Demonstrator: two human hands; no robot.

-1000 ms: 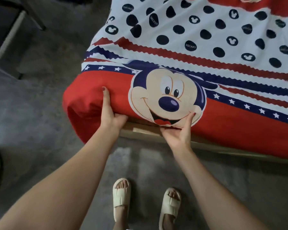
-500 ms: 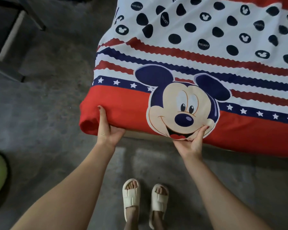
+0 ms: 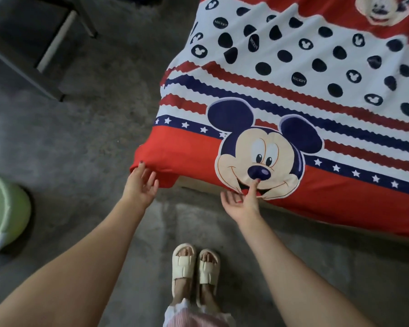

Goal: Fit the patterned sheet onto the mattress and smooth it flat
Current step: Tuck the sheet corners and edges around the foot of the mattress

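The patterned sheet, red-bordered with stripes, stars, dark dots and a cartoon mouse face, covers the mattress and wraps over its near-left corner. My left hand is at that red corner with fingers spread, its fingertips just touching the fabric's lower edge. My right hand is open palm-up below the printed face, one finger resting on the sheet's edge near the mouth. The mattress itself is hidden under the sheet. A strip of the wooden bed base shows under the sheet's edge between my hands.
Grey concrete floor lies around the bed. A green bucket stands at the left edge. Dark metal furniture legs are at the top left. My feet in cream slippers stand just short of the bed.
Both hands have let go of the sheet's edge and drawn back with fingers spread. The view has pulled away, so the bed sits farther right and more floor and bucket show.
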